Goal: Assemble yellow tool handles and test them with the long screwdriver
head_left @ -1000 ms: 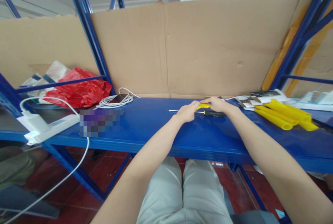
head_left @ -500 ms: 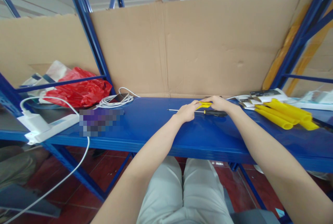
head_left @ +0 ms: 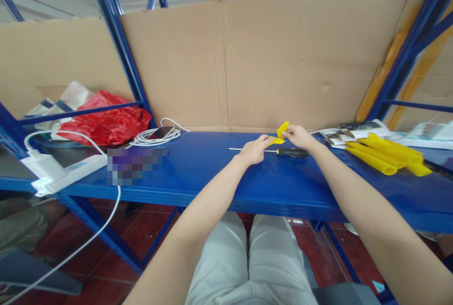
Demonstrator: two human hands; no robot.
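A small bent yellow piece [head_left: 282, 130] is between my two hands above the blue tabletop. My left hand [head_left: 254, 150] has its fingers closed on the lower part of it. The fingertips of my right hand [head_left: 299, 136] pinch its raised upper part. Whether this is one folded piece or two, I cannot tell. Just below the hands a screwdriver [head_left: 293, 153] lies on the table, its black handle to the right and its thin shaft pointing left, partly behind my left hand.
Yellow tubes [head_left: 385, 154] and small boxes [head_left: 364, 129] lie at the right. A coiled white cable [head_left: 154, 138], a red bag [head_left: 106, 118] and a power strip [head_left: 76, 173] are at the left. Cardboard [head_left: 265, 59] stands behind.
My right hand has moved slightly up, and a part of the yellow piece now stands raised at its fingertips. My left hand has hardly moved.
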